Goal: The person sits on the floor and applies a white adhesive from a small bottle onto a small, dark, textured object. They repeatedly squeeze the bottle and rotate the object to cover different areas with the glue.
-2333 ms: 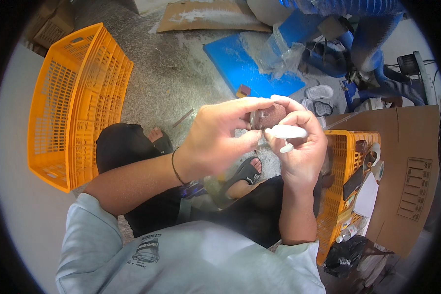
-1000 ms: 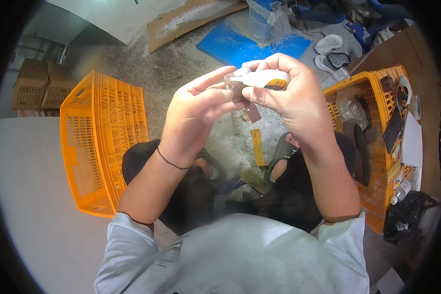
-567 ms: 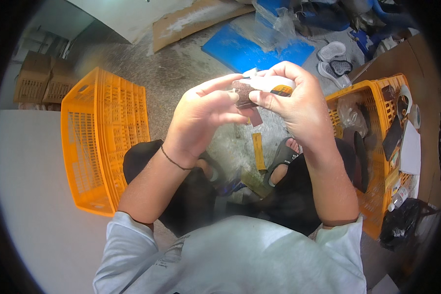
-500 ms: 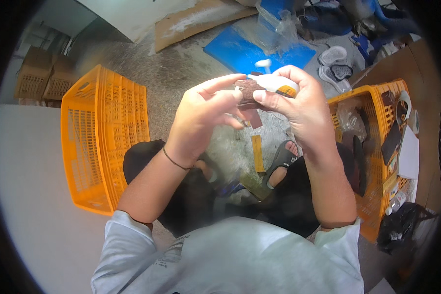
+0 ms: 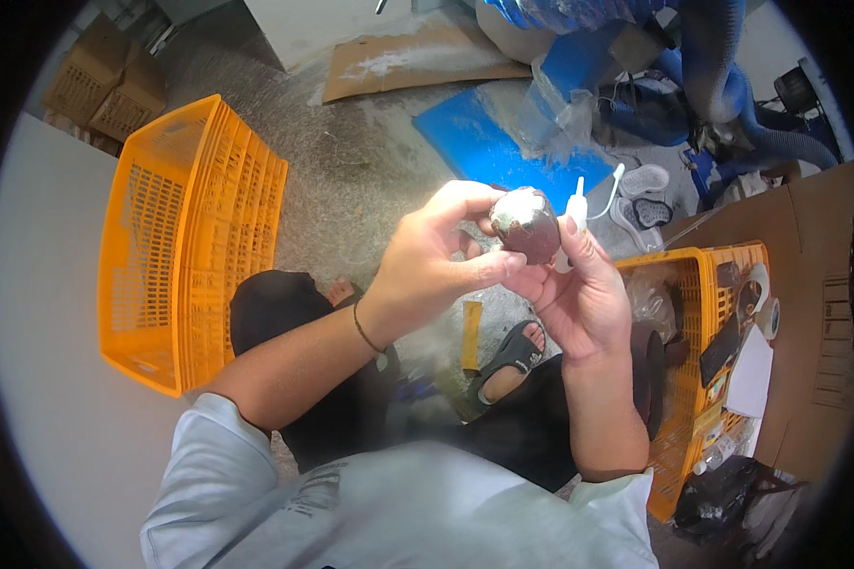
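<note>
A dark brown, rounded piece with a rough whitish patch on its upper face (image 5: 531,239) is pinched between the thumb and fingers of my left hand (image 5: 425,254). I cannot make out its exact kind. My right hand (image 5: 588,308) is closed around a small white squeeze bottle (image 5: 577,207). Its narrow nozzle points up beside the brown piece, and a small cap hangs out on a thin strap to the right. The palm and thumb hide most of the bottle's body. My right fingertips reach below the brown piece and seem to touch it.
Stacked orange crates (image 5: 185,256) stand at left. Another orange crate (image 5: 678,379) at right carries papers and a tape roll. A yellow strip (image 5: 472,337) lies on the floor near my sandalled foot (image 5: 512,365). Farther off are a blue sheet (image 5: 484,137), cardboard (image 5: 417,62) and shoe soles (image 5: 640,199).
The bottle has tilted from lying across the brown piece to nozzle-up beside it. The brown piece is turned, showing its whitish patch. Both hands sit slightly lower, and the view has shifted.
</note>
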Demonstrator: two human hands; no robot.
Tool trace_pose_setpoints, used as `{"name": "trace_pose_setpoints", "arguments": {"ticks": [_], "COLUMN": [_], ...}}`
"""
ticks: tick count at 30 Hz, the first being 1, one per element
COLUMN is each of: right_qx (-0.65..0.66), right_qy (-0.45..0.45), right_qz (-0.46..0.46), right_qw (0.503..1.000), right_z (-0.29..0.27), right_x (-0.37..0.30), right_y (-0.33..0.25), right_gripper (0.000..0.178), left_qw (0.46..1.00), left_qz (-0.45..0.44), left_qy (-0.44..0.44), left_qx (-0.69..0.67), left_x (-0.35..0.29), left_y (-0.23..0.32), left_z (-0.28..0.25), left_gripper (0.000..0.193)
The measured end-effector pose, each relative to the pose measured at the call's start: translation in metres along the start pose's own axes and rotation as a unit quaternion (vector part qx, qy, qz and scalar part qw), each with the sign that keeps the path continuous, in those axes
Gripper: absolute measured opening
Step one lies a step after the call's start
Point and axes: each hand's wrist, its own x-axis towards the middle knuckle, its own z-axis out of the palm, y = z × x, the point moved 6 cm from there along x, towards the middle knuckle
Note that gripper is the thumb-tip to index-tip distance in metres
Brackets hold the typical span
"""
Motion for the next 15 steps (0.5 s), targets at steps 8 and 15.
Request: {"name": "trace_pose_setpoints", "arguments": {"ticks": [8, 15], "right_qx": [-0.254, -0.647], "right_qy": [0.061, 0.018], "right_qz": [-0.142, -0.353], "right_qw": [0.955, 0.676], "right_z": [0.002, 0.033], "right_x": [-0.004, -0.039], "right_y": [-0.008, -0.032], "right_gripper": [0.040, 0.030], "left_qw": [0.976, 0.979], "left_qz": [-0.106, -0.128], "left_qy": [-0.011, 0.018], "left_qx": [-0.189, -0.159], "left_x": [0.001, -0.003], "left_y": [0.006, 0.017], "left_z": [-0.009, -0.026], "left_gripper": [0.048, 0.052]}}
